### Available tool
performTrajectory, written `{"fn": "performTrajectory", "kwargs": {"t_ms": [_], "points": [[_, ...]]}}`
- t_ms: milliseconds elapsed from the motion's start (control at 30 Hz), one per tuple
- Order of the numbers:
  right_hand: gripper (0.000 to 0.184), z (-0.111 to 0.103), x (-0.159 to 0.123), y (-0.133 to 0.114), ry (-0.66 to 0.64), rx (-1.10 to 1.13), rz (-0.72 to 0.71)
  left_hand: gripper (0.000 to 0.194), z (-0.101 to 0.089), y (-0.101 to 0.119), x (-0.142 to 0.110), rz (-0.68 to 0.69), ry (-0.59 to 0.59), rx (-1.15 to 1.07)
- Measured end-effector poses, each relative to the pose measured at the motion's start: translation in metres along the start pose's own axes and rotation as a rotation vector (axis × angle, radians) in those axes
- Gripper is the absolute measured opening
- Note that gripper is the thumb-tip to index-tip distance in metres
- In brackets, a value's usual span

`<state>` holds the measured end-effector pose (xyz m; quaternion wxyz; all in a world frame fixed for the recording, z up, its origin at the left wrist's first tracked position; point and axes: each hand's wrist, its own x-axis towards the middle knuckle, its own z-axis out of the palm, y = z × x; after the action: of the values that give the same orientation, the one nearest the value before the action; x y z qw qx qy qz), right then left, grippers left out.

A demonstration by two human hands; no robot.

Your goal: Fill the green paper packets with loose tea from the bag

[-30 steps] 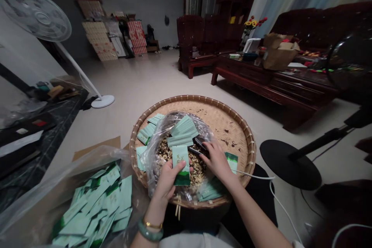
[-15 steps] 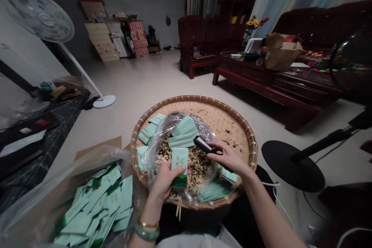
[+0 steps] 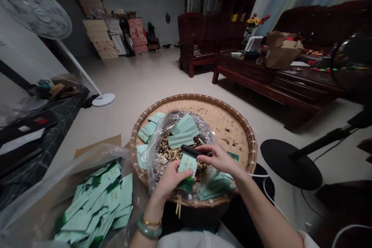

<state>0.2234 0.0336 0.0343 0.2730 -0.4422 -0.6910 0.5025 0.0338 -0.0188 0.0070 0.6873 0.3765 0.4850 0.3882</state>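
Observation:
My left hand (image 3: 173,180) grips a pale green sachet (image 3: 188,161) with a dark green lower end, over the round woven bamboo tray (image 3: 232,114). A black handheld bag sealer (image 3: 190,150) is in my right hand (image 3: 216,157), lying across the sachet's upper edge. Beneath them, a clear plastic bag (image 3: 151,162) holds a loose dark-and-cream dry mix (image 3: 165,149). A fan of green sachets (image 3: 185,126) rests on that mix. More sachets (image 3: 216,188) lie at the tray's near right, and others (image 3: 147,132) along its left side.
At the lower left, a plastic-lined box holds a heap of filled-looking green sachets (image 3: 99,201). A white standing fan (image 3: 104,100) is at the left, and a black fan base (image 3: 291,164) at the right. A white cord (image 3: 274,195) runs beside my right forearm. Beyond stands a dark wooden table (image 3: 258,79).
My right hand has lifted the sealer from the mix, turned it and brought it left onto the sachet's top edge. The sachet in my left hand has tilted and shifted slightly right.

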Motion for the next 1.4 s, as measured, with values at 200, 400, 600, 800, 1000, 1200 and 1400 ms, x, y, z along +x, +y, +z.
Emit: {"fn": "performTrajectory", "kwargs": {"t_ms": [200,400,600,800,1000,1200,1400], "points": [[0.033,-0.006,0.0,0.01,0.132,0.023,0.056,0.046,-0.006,0.0,-0.002,-0.002,0.017,0.025],[0.046,-0.005,0.0,0.014,0.099,0.212,0.155,0.046,-0.009,-0.002,-0.001,0.04,0.124,0.048],[0.05,-0.013,-0.007,0.018,0.026,0.336,0.167,0.048,-0.012,-0.005,0.0,0.065,0.155,0.024],[0.052,-0.021,-0.01,0.016,0.11,0.221,0.163,0.047,-0.012,0.0,-0.003,0.071,0.16,0.028],[0.042,-0.008,-0.006,0.019,0.126,0.073,0.115,0.049,-0.01,0.001,-0.002,0.072,0.135,0.065],[0.048,-0.009,-0.008,0.018,0.06,0.147,0.108,0.049,-0.014,-0.001,-0.002,0.074,0.162,0.062],[0.042,-0.005,-0.007,0.022,0.115,0.142,0.122,0.05,-0.011,0.0,-0.002,0.063,0.166,0.069]]}}
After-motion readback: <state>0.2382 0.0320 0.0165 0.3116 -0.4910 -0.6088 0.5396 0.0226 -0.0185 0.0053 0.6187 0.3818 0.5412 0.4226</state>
